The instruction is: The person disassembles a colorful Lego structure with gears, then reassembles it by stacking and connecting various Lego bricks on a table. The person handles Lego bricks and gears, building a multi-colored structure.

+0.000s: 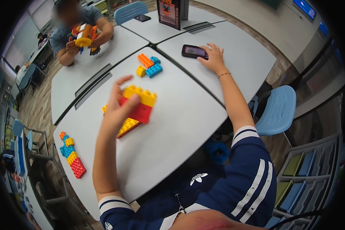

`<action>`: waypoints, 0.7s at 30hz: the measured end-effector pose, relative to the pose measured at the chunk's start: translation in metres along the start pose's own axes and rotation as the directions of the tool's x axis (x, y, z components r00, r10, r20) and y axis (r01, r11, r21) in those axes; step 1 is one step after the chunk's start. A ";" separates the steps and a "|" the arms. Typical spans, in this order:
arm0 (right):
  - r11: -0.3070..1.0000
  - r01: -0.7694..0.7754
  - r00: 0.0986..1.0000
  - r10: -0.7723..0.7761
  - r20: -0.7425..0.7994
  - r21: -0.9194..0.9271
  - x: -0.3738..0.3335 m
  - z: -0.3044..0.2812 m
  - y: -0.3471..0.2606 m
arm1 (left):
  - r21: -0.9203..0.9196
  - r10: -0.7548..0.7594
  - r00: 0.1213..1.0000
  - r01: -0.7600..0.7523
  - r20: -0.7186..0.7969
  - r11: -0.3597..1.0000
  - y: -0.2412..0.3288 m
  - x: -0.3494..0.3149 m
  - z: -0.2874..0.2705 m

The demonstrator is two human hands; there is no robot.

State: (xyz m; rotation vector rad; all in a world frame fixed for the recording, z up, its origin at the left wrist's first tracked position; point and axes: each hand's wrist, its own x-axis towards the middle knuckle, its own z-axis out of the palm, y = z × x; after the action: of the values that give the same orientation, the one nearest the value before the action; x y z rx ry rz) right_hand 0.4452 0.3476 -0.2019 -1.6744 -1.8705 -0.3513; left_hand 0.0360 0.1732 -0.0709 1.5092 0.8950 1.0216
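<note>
My left hand point(119, 105) is raised over the near table, its thumb and fingers closed on a toy-brick block point(142, 100) with a yellow studded top and a red lower part. Behind and below it, partly hidden, lies a yellow-and-red brick piece point(129, 125). At the right, my right hand point(214, 58) has its thumb and fingers about one end of a dark phone point(191, 51) with a lit screen, which lies flat on the tabletop.
Loose orange, blue and yellow bricks point(149, 66) lie farther back. A multicoloured brick row point(71, 154) is at the left. Across the table, a person point(78, 28) holds a yellow-and-orange brick model point(85, 36). A display stand point(169, 14) and blue chair point(278, 109) are nearby.
</note>
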 end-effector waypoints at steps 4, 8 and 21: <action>1.000 -0.014 0.995 0.016 0.099 -0.025 0.004 -0.003 -0.010 | -0.069 -0.140 0.956 0.163 0.257 0.984 -0.034 -0.008 0.051; 0.998 -0.048 0.993 0.051 0.103 -0.026 0.011 -0.003 -0.008 | -0.362 -0.330 0.855 0.478 0.399 0.801 -0.071 -0.016 0.087; 0.998 -0.035 0.991 0.041 0.127 -0.050 0.012 0.004 -0.015 | -0.308 -0.331 0.842 0.479 0.426 0.822 -0.095 -0.014 0.082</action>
State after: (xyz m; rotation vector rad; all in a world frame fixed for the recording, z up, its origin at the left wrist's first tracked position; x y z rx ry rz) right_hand 0.4298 0.3570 -0.1949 -1.7998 -1.9328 -0.2812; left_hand 0.1053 0.1474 -0.1732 1.0343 0.6569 0.5403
